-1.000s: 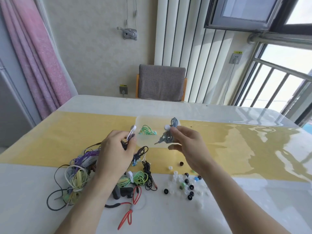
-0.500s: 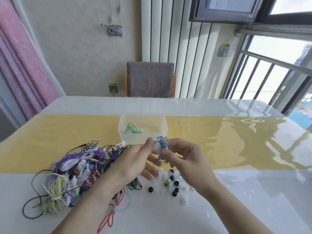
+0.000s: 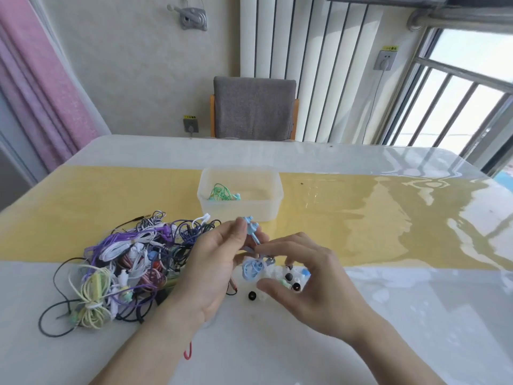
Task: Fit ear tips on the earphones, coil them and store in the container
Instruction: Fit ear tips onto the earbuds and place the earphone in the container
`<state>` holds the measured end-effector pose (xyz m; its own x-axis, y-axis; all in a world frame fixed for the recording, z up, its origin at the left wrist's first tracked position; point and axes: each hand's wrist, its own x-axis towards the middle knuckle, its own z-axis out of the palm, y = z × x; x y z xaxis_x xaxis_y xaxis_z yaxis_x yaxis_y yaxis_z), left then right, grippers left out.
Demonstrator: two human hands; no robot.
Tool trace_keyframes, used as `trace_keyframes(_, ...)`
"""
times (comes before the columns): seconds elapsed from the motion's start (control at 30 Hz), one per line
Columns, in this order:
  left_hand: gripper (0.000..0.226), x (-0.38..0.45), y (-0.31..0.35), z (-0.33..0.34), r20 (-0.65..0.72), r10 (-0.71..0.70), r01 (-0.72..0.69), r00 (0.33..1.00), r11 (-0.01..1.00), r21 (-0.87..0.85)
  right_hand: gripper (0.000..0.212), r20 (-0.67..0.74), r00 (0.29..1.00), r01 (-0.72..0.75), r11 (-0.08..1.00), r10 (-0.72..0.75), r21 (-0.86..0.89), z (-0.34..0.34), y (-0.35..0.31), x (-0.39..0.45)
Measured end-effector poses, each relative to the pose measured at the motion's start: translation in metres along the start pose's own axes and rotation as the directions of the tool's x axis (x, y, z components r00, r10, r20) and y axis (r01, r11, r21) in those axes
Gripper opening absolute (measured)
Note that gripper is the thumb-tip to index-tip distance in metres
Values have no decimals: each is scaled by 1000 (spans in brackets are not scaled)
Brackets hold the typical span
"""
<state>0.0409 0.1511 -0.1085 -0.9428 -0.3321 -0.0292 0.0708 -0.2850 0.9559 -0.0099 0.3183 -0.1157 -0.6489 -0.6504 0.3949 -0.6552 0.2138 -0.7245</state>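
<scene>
Blue earphones [image 3: 251,266] pinched by left hand [image 3: 212,269] at frame centre, right hand [image 3: 311,284] fingers spread over ear tips [image 3: 290,277], container [image 3: 240,194] behind.

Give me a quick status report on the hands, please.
Left hand pinching blue earphones. Right hand reaching over ear tips. Container unobstructed.
</scene>
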Motion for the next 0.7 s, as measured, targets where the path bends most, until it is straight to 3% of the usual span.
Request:
trace_keyframes(0.1, 36, -1, 2, 0, -54, -31, 27, 998, 997, -71, 19, -121, 992, -18, 998, 25, 53, -16, 0, 6)
trace_keyframes(0.17, 35, -1, 4, -1, -32, -49, 46, 998, 996, -72, 11, -209, 966, -146, 988, 153, 51, -28, 10, 15)
trace_keyframes(0.2, 35, -1, 5, -1, -17, -51, 50, 999, 997, -55, 11, -218, 952, -229, 973, 217, -30, -33, 17, 20)
trace_keyframes(0.27, 35, -2, 6, -1, 16, -59, 60, 998, 997, -39, 14, -134, 939, -343, 888, 316, -307, -40, 31, 30)
trace_keyframes(0.33, 34, -3, 4, 1, 47, -84, 85, 995, 996, -14, 18, -22, 922, -350, 810, 386, -471, -41, 39, 38)
trace_keyframes(0.47, 36, -4, -2, 2, 106, -118, 114, 987, 993, 36, 12, 109, 895, -327, 803, 432, -498, -38, 41, 43)
trace_keyframes(0.7, 29, -8, -12, 5, 195, -134, 108, 971, 984, 141, 9, 173, 877, -314, 809, 447, -497, -36, 50, 34)
